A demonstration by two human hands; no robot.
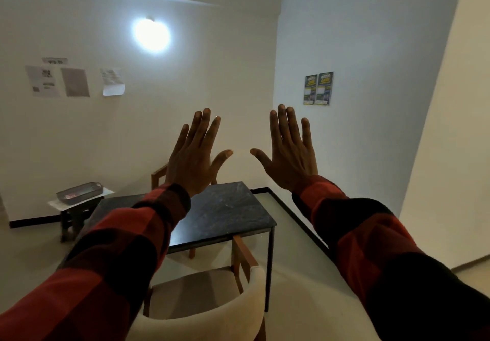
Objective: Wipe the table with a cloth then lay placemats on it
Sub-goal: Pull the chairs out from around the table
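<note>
Above the dark table (225,208), I am raising left hand (195,155) and right hand (289,155), fingers spread, empty; sleeves are hiding part of the tabletop, a cream chair (212,301) standing nearest.

Cream walls meet at a corner, lit by a glowing round wall lamp (152,35). Paper notices (75,81) hang on the left wall, two green posters (318,88) on the right wall. A cream-backed wooden chair (212,298) stands on the pale floor (291,274); a low stool (77,209) by the left wall carries a grey tray (79,192).
</note>
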